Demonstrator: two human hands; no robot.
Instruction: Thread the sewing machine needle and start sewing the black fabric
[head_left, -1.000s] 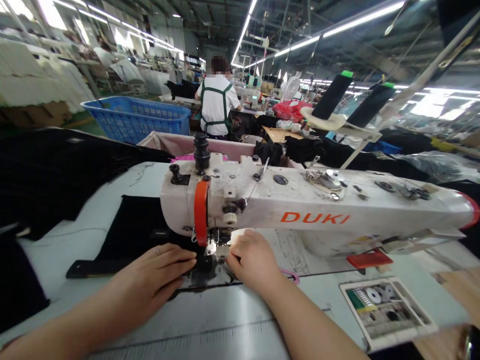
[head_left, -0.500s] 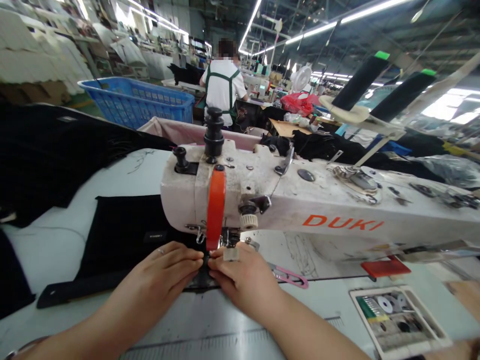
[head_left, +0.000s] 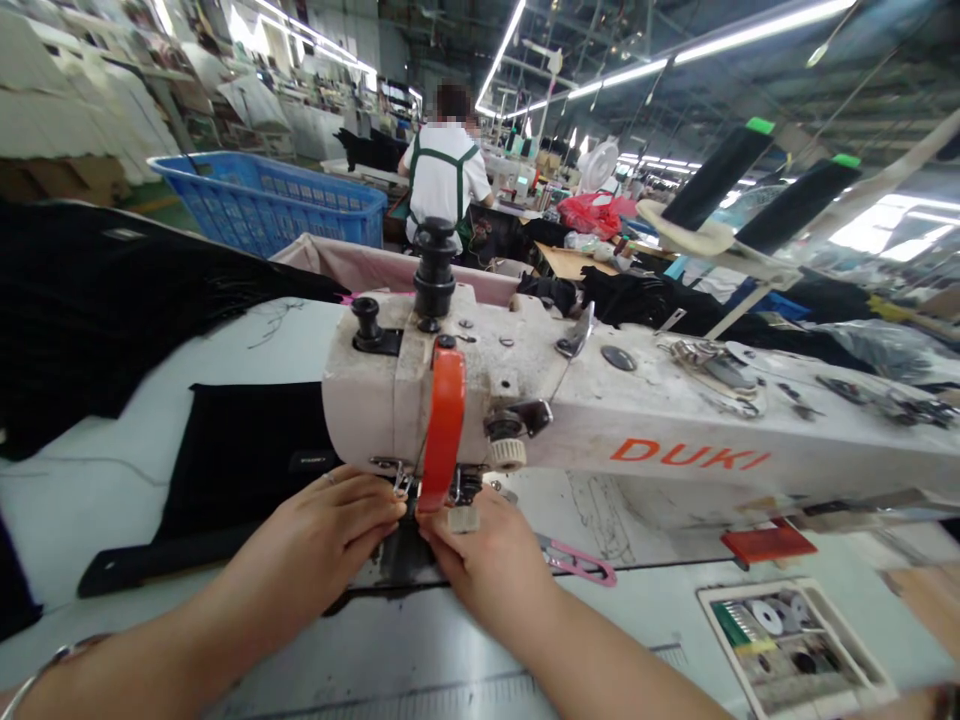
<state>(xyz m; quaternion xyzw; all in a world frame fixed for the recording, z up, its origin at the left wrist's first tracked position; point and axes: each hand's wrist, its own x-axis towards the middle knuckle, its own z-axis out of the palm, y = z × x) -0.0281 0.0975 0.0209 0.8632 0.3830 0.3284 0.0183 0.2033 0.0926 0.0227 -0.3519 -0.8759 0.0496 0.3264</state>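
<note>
A white sewing machine [head_left: 570, 400] with an orange thread take-up guard [head_left: 442, 430] stands across the middle. Black fabric [head_left: 240, 440] with a small label lies to the left of its head and runs under the needle area. My left hand [head_left: 322, 535] rests on the fabric's near part, fingers together and fingertips pinched close to the presser foot. On the other side of the foot, my right hand [head_left: 495, 550] has thumb and fingers drawn together at the fabric. The machine head and guard partly hide the right fingertips and the needle.
Pink thread snips [head_left: 581, 563] lie right of my right hand. A parts tray [head_left: 795, 640] with bobbins is set at the right. Thread cones [head_left: 720, 175] stand above. More black fabric [head_left: 112, 300] is piled left. Behind are a blue basket [head_left: 270, 200] and a person [head_left: 446, 180] working.
Both hands stay at the needle area. My left hand and the black fabric have shifted slightly away from me, and a dark plate shows more in front of the needle. The view has tilted a little.
</note>
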